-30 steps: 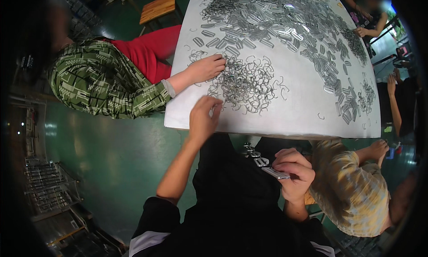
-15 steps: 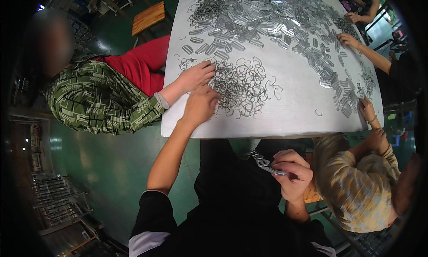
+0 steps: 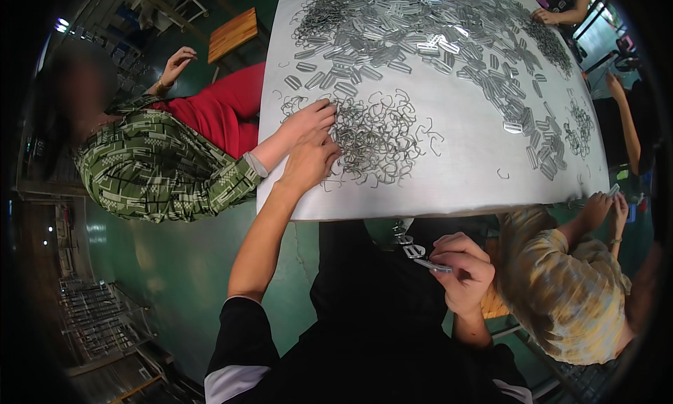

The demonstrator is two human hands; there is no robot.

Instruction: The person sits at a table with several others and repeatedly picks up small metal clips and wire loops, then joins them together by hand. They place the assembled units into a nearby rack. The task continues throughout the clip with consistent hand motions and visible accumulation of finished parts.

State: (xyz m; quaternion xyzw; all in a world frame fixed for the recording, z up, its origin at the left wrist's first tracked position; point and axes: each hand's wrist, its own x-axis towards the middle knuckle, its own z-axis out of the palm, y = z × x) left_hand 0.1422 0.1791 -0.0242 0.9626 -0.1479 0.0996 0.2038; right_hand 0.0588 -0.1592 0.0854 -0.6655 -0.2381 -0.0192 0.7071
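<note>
My left hand point(image 3: 310, 164) reaches onto the white table, its fingers curled at the near left edge of a pile of bent wire hooks point(image 3: 378, 141). Whatever those fingers pinch is hidden. Just beyond it, touching or almost touching, a co-worker's hand point(image 3: 306, 124) rests at the same pile. In front of my body, below the table edge, my right hand point(image 3: 464, 272) is closed on one end of a chain of linked metal plates point(image 3: 415, 252). The rest of this chain hangs away toward the table edge, over my dark clothing.
Slotted silver plates point(image 3: 392, 32) are heaped over the far table point(image 3: 434, 194). Another wire pile point(image 3: 319, 22) lies at the far left. A co-worker in green point(image 3: 158, 162) sits left; another in a patterned shirt point(image 3: 561, 285) sits right. A wooden stool point(image 3: 233, 34) stands beyond the left edge.
My left hand has shifted slightly at the pile. The left co-worker's other hand has come up into view. Two hands at the right have left the table surface. My right hand keeps its hold.
</note>
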